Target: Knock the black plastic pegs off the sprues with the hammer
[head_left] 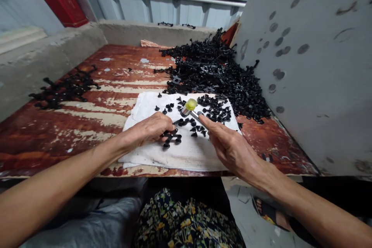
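Observation:
My left hand point(155, 128) is closed on a black plastic part point(172, 136) with thin arms and round knobs at their ends, over the white cloth point(157, 159). In my right hand point(229, 143) is the handle of a small mallet point(188, 105) with a metal body and a translucent yellow face turned up. Its head is just beyond my left fingers, over a black piece; whether they touch I cannot tell. Loose black suction-cup-like pieces point(216, 108) lie on the cloth around and behind the mallet.
A large heap of black parts point(209, 66) fills the back right, against an upright grey board point(308, 85). More joined black parts point(68, 87) lie on the worn red-brown table point(101, 124) at left. A red box point(64, 7) stands by the wall.

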`<state>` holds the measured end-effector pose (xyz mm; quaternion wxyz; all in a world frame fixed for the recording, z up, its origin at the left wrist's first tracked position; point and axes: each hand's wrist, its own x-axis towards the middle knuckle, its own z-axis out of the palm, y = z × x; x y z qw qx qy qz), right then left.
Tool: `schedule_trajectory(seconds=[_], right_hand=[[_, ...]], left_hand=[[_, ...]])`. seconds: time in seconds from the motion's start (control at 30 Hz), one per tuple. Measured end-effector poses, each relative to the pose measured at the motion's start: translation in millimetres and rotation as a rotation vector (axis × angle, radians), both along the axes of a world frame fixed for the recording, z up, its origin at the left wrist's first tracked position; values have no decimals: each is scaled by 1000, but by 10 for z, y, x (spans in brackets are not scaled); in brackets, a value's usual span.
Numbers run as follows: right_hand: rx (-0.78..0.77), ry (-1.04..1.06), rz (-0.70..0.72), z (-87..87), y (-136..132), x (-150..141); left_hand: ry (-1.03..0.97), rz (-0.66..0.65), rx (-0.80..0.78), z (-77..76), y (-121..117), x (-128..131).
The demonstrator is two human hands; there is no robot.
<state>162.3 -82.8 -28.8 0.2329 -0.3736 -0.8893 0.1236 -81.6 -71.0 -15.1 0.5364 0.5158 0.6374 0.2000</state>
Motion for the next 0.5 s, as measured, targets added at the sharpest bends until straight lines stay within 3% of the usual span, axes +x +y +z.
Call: schedule_trajectory(seconds=[0.17, 0.33, 0.5], right_hand=[[24, 136, -4, -1, -19, -3], [0, -27, 5, -40, 2, -15], [85, 213, 22, 27, -50, -30]], left_hand=[[61, -39, 30, 9, -3, -3], [77, -38, 42, -15, 0, -21], [-24, -81, 82, -67, 15, -67]])
